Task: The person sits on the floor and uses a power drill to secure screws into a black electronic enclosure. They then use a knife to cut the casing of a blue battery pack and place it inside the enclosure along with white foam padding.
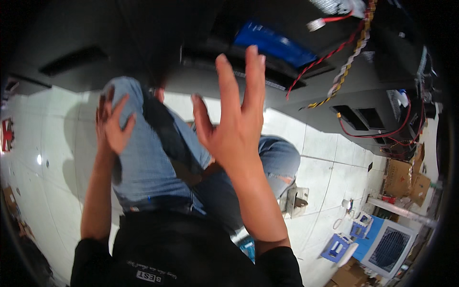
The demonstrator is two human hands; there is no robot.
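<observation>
My right hand (234,117) is raised in front of a large black panel (138,28), fingers spread and nothing in them. Just beyond its fingertips, a shiny blue block (275,42) sits in a rectangular opening of the panel. My left hand (114,123) lies with its fingers apart against my bent knee (138,158), in blue jeans, and holds nothing. To the right of my right hand hang a twisted red and black wire (327,58) and a twisted yellow, black and white wire bundle (351,60). A white plug (315,25) on a red lead hangs above them.
White floor tiles (318,179) spread around me. More dark panels with openings and loose red wires (377,136) stand at the right. Farther off are cardboard boxes (399,177), blue crates (337,247) and a blue and grey machine with a grille (389,248).
</observation>
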